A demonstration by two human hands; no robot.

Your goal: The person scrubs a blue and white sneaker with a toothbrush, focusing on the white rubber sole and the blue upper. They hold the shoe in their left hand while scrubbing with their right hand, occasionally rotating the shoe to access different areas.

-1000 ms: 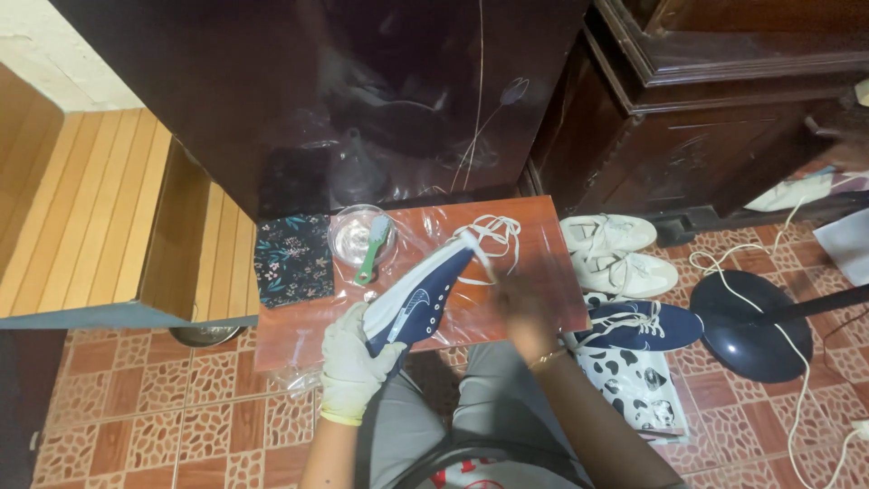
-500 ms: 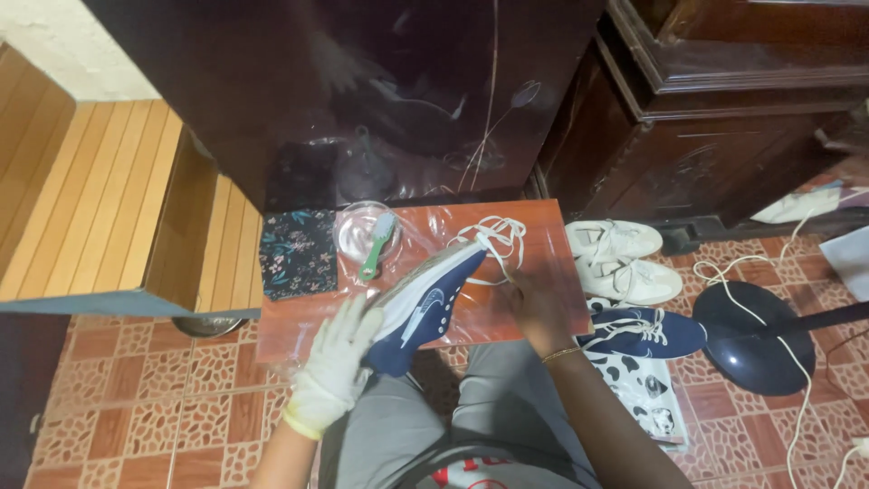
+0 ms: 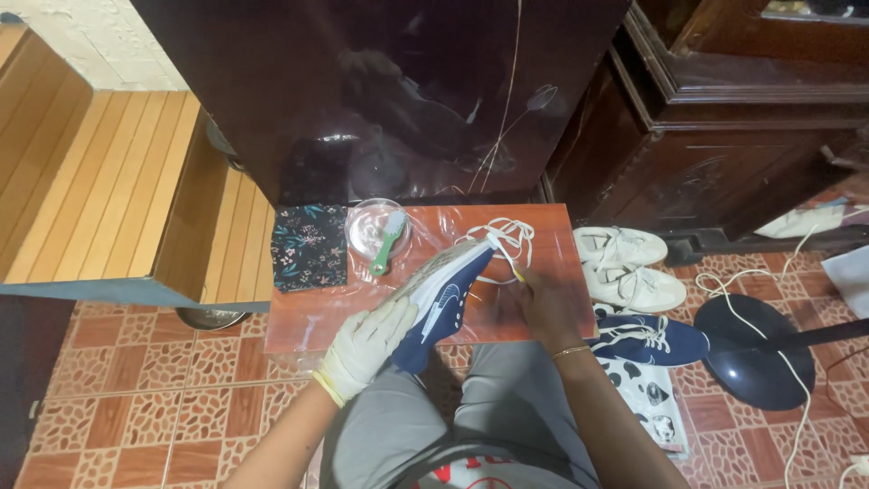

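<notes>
The gloved left hand (image 3: 365, 347) has its grip closed around the heel of a navy blue sneaker (image 3: 441, 299), tilted over the reddish counter (image 3: 308, 317). The bare right hand (image 3: 541, 299) pinches the white shoelace (image 3: 503, 237) just beside the toe. A green brush (image 3: 386, 244) lies in a clear dish (image 3: 362, 228) beside a floral cloth (image 3: 309, 246). 2 white shoes (image 3: 625, 263) and another navy shoe (image 3: 652, 337) sit on the floor.

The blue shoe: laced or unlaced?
Mostly unlaced: the white lace lies loose on the table beyond the blue shoe.
</notes>
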